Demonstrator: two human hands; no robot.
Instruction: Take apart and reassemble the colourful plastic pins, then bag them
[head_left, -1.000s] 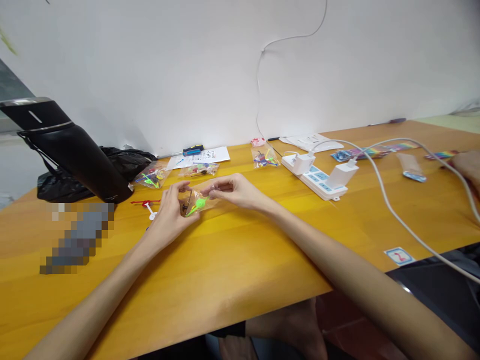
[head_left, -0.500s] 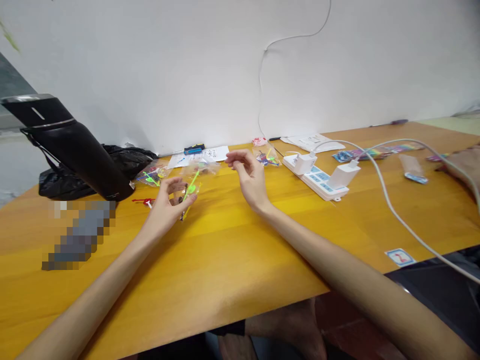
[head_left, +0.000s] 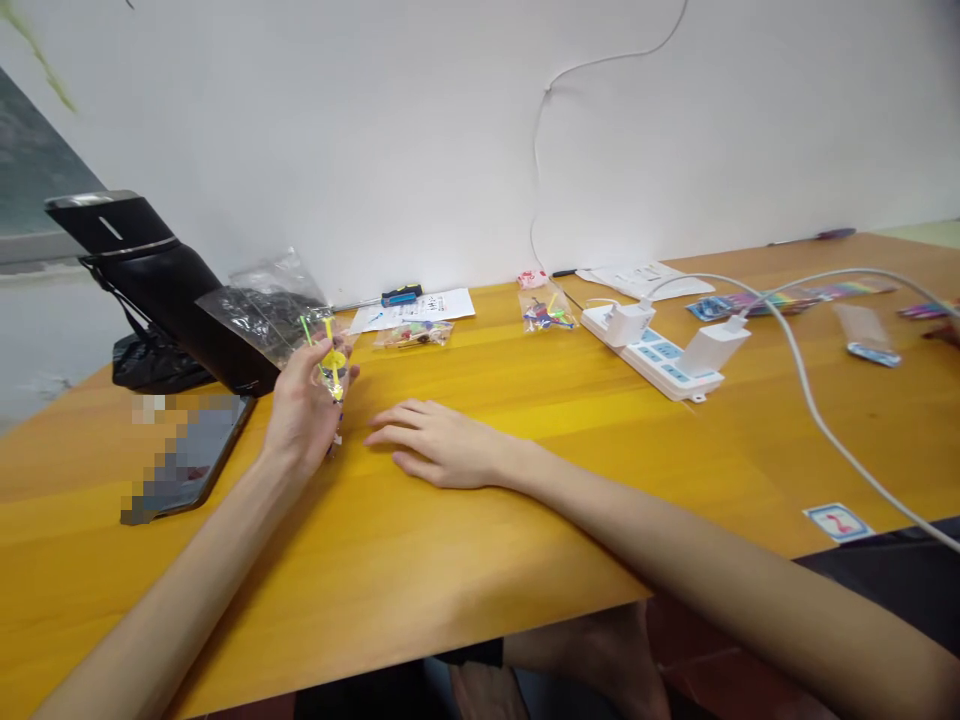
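Nearer the black bottle (head_left: pixel 176 295) than before, the clear bag of parts (head_left: pixel 334 364) sits gripped between the left hand's (head_left: pixel 301 412) thumb and fingers, while the right hand (head_left: pixel 446 450), lower now, spreads its fingers farther from the bottle.

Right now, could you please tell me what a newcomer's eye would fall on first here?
Probably the tall black bottle at the left of the table, tilted in this view. Next might come the yellow and green pieces and clear plastic held in the left hand. On the right, the white power strip also stands out.
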